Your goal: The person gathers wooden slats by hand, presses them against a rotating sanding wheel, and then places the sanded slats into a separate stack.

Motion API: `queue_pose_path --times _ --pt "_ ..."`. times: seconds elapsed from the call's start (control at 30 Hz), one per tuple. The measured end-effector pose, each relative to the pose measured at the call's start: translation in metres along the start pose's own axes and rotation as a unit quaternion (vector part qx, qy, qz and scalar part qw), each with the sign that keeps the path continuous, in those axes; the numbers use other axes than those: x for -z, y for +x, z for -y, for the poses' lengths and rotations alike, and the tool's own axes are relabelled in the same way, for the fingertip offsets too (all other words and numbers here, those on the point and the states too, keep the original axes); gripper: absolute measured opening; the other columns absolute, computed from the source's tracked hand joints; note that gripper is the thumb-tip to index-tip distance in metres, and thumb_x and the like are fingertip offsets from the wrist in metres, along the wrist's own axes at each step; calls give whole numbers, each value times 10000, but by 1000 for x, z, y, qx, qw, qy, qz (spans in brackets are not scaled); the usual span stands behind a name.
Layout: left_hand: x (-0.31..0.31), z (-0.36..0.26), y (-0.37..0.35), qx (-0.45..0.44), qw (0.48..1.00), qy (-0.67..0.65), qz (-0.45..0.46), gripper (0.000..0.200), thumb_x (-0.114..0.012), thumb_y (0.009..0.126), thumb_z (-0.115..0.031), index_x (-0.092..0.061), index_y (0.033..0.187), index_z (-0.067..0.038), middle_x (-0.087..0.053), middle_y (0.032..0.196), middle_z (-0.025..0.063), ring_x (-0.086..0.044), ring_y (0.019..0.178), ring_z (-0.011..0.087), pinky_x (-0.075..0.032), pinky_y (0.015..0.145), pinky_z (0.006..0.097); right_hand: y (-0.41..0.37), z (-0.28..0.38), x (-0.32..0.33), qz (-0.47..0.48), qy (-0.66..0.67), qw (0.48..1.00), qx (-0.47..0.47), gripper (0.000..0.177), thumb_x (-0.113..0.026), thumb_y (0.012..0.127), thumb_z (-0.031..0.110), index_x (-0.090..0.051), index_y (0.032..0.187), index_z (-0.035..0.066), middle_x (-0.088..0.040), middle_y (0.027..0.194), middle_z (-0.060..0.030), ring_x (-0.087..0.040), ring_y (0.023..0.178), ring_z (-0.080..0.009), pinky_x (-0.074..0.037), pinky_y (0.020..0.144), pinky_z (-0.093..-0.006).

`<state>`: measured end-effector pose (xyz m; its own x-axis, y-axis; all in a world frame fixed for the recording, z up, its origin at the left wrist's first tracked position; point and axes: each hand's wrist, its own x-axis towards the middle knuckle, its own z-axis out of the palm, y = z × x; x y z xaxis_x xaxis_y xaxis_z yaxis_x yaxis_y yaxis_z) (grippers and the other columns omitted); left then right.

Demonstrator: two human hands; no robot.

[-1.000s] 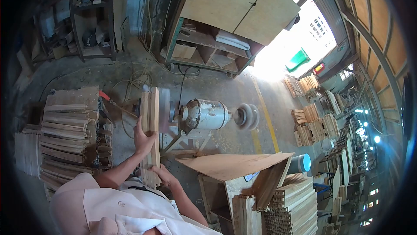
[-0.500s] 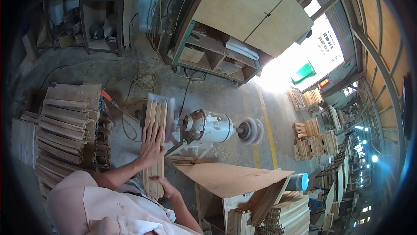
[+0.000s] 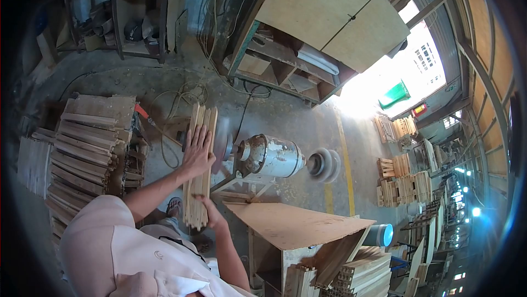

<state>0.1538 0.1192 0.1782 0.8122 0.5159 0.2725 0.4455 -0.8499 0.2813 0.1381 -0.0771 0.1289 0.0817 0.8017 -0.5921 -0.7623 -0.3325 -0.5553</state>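
Observation:
A bundle of several pale wooden strips (image 3: 197, 193) lies lengthwise in front of me, side by side, its far end beside a blurred spinning buffing wheel (image 3: 222, 139). My left hand (image 3: 198, 151) rests over the strips' upper part, fingers stretched along the wood and thumb at the right edge. Lower down, my right hand (image 3: 211, 211) grips the bundle's right side near its close end; its fingertips are partly hidden. The wheel sits on the shaft of a worn grey motor (image 3: 272, 156), which carries a second spinning wheel (image 3: 324, 165) on its other side.
A stack of wooden strips (image 3: 85, 149) stands at left, near an orange-tipped air hose (image 3: 141, 111). A brown board (image 3: 296, 223) tops a stand at lower right, beside more stacked wood (image 3: 365, 278). A cabinet (image 3: 324, 12) stands at the back.
Both hands and the wooden strips have moved forward, away from my body, along the spinning wheel. My view has shifted slightly, and a foot now shows below.

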Motion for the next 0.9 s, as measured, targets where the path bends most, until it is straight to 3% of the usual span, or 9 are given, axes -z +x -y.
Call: queue_pose_path --times 0.1,0.2,0.27,0.5,0.63,0.67,0.73,0.8,0.9 --pt "8 -23 -28 -8 1000 -7 17 748 -526 856 -305 -311 1462 75 -206 1563 261 -114 1481 404 -40 1202 547 -41 -46 15 -35 9 999 -28 615 -598 879 430 -479 1358 63 -621 1145 -135 -649 1011 -258 -546 849 -404" --pt "13 -34 -29 -24 997 -35 64 813 -545 897 -354 -207 1500 73 -135 1589 249 -25 1489 416 -3 1188 579 -59 -74 26 50 108 989 -88 648 -600 854 447 -517 1339 26 -614 1175 -177 -641 1028 -290 -531 888 -420" --pt "12 -34 -13 -23 997 -26 66 818 -536 914 -394 -207 1502 69 -136 1590 248 -30 1488 416 -3 1188 579 -64 -77 20 159 250 953 -70 765 -601 797 503 -437 1401 64 -607 1062 -181 -613 925 -305 -533 804 -426" --pt "-37 10 97 -43 999 9 -28 865 -546 901 -547 -303 1474 54 -278 1534 253 -176 1454 421 -65 1191 554 16 24 -3 245 239 939 38 833 -578 773 551 -422 1392 17 -609 1031 -211 -629 882 -361 -538 801 -469" --pt "-10 10 97 -36 995 -91 -22 769 -625 862 -533 -454 1337 48 -428 1391 264 -321 1368 433 -165 1168 545 35 29 18 82 152 983 55 805 -591 786 506 -431 1344 -53 -634 1055 -256 -659 909 -395 -557 801 -518" --pt "-32 12 87 -44 989 -109 -87 743 -647 850 -522 -481 1300 46 -425 1381 269 -315 1369 434 -169 1166 548 32 22 20 67 154 984 51 787 -600 793 492 -437 1344 -46 -629 1080 -259 -657 936 -397 -558 817 -514" --pt "-31 9 65 -56 991 -88 -88 772 -581 906 -504 -399 1380 77 -382 1413 281 -250 1402 439 -148 1171 561 19 11 23 59 134 989 31 738 -616 805 466 -461 1324 -34 -634 1091 -249 -657 961 -393 -558 833 -506" --pt "-11 -3 40 -41 998 -55 7 840 -399 976 -566 -237 1493 77 -186 1568 284 -80 1482 421 -31 1199 539 -8 2 7 68 101 992 22 689 -627 817 454 -489 1295 -22 -651 1065 -222 -660 954 -376 -557 833 -492" --pt "-17 -11 2 -17 998 -53 -18 847 -416 963 -568 -245 1494 70 -169 1578 267 -58 1488 411 -16 1199 538 -30 -29 14 69 67 995 12 661 -639 825 439 -500 1289 -9 -659 1055 -201 -664 943 -350 -555 831 -472"
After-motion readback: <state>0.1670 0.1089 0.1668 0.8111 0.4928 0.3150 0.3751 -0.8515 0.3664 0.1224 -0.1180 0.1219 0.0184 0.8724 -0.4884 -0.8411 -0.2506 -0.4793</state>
